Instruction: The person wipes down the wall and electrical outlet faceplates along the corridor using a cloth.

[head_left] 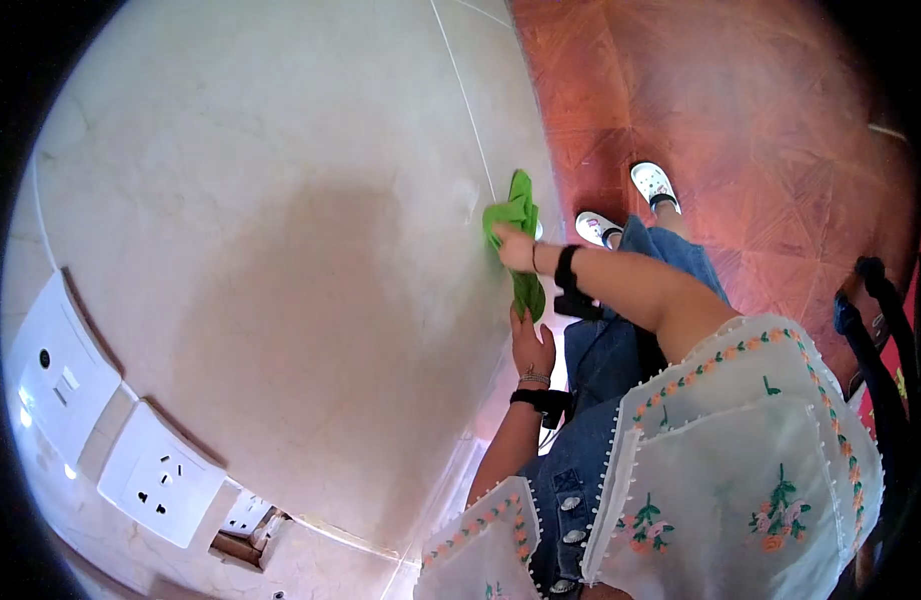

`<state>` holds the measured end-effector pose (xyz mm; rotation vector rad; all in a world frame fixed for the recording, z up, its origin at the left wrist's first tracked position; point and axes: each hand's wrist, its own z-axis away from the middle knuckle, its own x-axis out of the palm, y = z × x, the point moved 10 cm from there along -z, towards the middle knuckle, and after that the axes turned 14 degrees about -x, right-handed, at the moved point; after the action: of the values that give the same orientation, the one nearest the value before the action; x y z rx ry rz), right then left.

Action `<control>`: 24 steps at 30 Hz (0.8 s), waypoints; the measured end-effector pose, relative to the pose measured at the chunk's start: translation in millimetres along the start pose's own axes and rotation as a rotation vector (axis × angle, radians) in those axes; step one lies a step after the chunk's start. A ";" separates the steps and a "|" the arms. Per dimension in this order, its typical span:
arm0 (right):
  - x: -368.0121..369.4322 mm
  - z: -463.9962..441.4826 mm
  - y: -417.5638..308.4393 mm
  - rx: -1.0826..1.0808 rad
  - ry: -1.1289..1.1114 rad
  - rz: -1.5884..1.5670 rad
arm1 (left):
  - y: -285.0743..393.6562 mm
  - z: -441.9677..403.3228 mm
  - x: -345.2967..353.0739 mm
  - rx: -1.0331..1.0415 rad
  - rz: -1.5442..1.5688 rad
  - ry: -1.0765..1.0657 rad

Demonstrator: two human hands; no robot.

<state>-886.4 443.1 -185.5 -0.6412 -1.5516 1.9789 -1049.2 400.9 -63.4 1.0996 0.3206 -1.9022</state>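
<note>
From the head cam, the right hand (515, 248) has a bunched green cloth (521, 190) in its grip, pushed up against a big pale tiled surface (310, 150) (pretty sure that's a wall), right by the edge where the reddish floor (760, 100) starts. Left hand (533, 352) is at the cloth's lower end, fingers touching it, but honestly can't tell if it's pinching or just resting there. My guess is we're mid-wipe, and the next move calls for flat, even pressure and a decent hold so the loose ends don't bunch up underneath. Other stuff around: two white socket plates, one with round and slot holes (160, 475) and another further off (60, 370), plus an open recess (242, 545) beside them that I'd steer a damp cloth well clear of. Those are all well apart from the hands, though. Closer in, the white clogs (654, 182) and jeans (605, 350) crowd the floor side, so I'd say elbow room's a bit tight there.
</note>
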 end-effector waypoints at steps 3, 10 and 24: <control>-16.6 -31.1 12.2 0.179 -0.144 -0.040 | 1.5 -25.2 -15.0 0.048 -0.040 0.092; -5.7 0.0 -22.4 -0.069 -0.041 0.090 | -6.2 -30.3 -11.4 -0.013 -0.003 0.070; 47.8 52.4 -15.3 0.116 -0.140 -0.113 | -32.6 -10.5 -9.2 -0.143 0.067 0.101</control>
<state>-954.5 440.5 -160.7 -0.3669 -1.5046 2.0475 -1067.3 431.1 -68.4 1.0991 0.4633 -1.7405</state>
